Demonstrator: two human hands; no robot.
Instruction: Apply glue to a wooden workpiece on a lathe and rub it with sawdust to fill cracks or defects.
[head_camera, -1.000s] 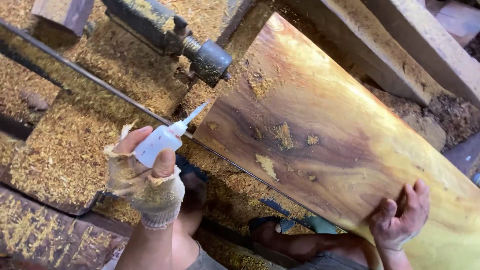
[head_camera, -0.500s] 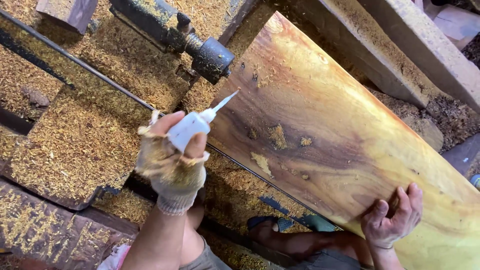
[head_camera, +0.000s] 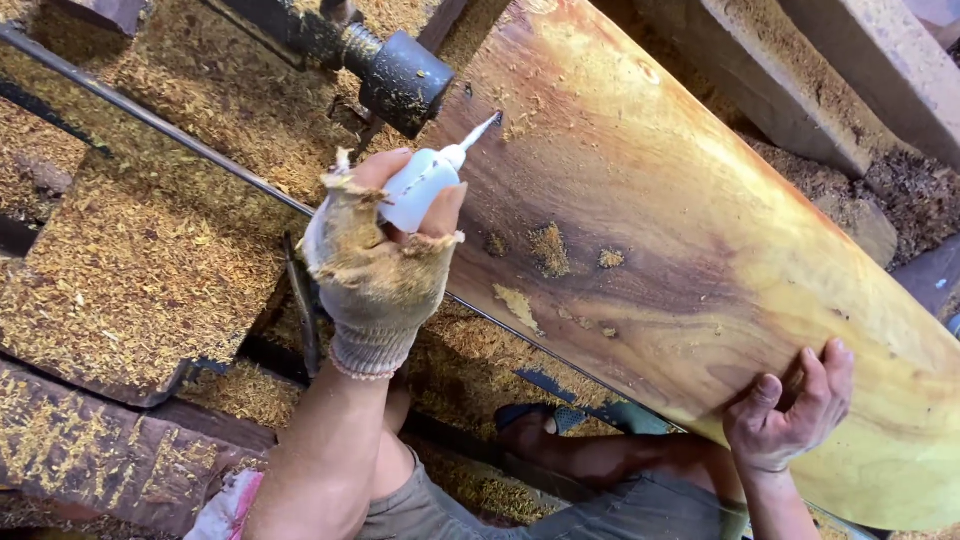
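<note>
Head view: left hand (head_camera: 385, 255), in frayed fingerless glove, clenched round small white squeeze bottle (head_camera: 420, 188). Bottle's long axis runs diagonal; thin nozzle points up-right, tip touching wooden slab (head_camera: 680, 250) near its upper left end, beside dark metal lathe centre (head_camera: 405, 82). Right hand (head_camera: 790, 410), bare, fingers curled, grips slab's lower edge. Sawdust (head_camera: 150, 260) covers lathe bed.

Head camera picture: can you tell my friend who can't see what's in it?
A left hand in a frayed fingerless glove holds a small white squeeze bottle, its thin nozzle pointing at a big brown and yellow wooden board. The bare right hand grips the board's near edge, and sawdust covers everything around.
</note>
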